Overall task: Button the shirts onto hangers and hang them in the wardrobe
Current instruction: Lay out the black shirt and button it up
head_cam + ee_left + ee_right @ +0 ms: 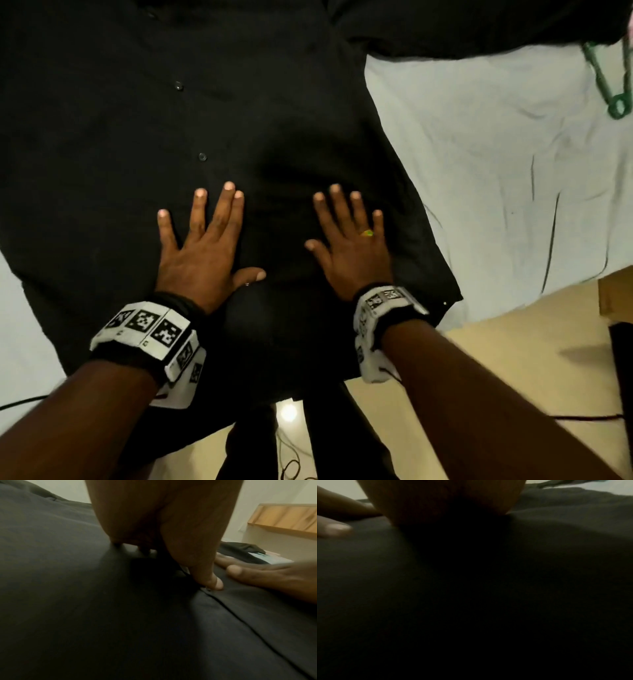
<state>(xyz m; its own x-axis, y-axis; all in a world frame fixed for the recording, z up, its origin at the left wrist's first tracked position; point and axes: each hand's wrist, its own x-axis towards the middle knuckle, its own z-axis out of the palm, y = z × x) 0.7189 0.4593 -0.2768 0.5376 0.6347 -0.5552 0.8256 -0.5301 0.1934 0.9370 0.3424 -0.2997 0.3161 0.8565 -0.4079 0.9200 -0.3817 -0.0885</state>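
Shirt: the black button-front cotton shirt (pixel 102 144) lies face up and spread flat on the pale blue bed sheet (pixel 496 164), its hem hanging over the bed's near edge, likely so the placket stays straight for buttoning.
Buttons: two small round black buttons (pixel 177 85) show fastened up the front; a third, glinting one sits just beside the left thumb.
Left hand: the left hand (pixel 202 260) lies flat on the lower front, fingers straight and spread, holding nothing; in the left wrist view its thumb tip (pixel 216 583) presses right at the placket seam, probably to pin the overlap.
Right hand: the right hand (pixel 352 253), with a gold ring, lies flat and splayed on the other panel, well apart from the left, gripping nothing; it seems to be smoothing the cloth.
Hanger: a green wire hanger (pixel 609 85) lies on the sheet far to the right, part-covered by a sleeve; whether one is inside the shirt cannot be told.
Stage: judged as flattening the lower front; hanging is not yet done.
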